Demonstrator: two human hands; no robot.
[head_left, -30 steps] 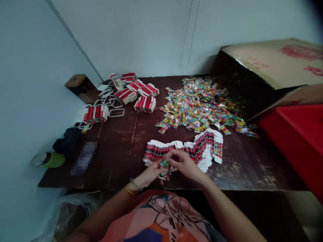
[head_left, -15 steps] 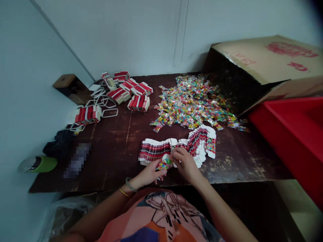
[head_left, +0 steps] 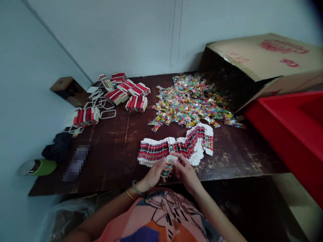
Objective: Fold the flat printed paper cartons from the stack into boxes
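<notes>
A small printed candy box (head_left: 167, 170) with a white flap at its top is held between my two hands near the table's front edge. My left hand (head_left: 154, 174) closes round its left side. On the right side, my right hand (head_left: 185, 170) grips it with thumb and fingers by the flap. Just beyond the hands lie fanned rows of flattened red, white and black boxes (head_left: 153, 150), the right-hand row curving away to the back. Farther back spreads a heap of small clear packets of colourful candy (head_left: 186, 101).
Bundled red-and-white boxes (head_left: 136, 103) and white bands (head_left: 108, 114) lie at the back left, near a brown box (head_left: 70, 91). A green-and-silver bottle (head_left: 37, 167) and dark cloth (head_left: 57, 146) sit left. A large carton (head_left: 252, 57) and a red bin (head_left: 285, 114) stand right.
Colourful contents showed at the box's mouth earlier; now its white flap shows there. My right hand has come down onto the box's right side. The view has shifted slightly.
</notes>
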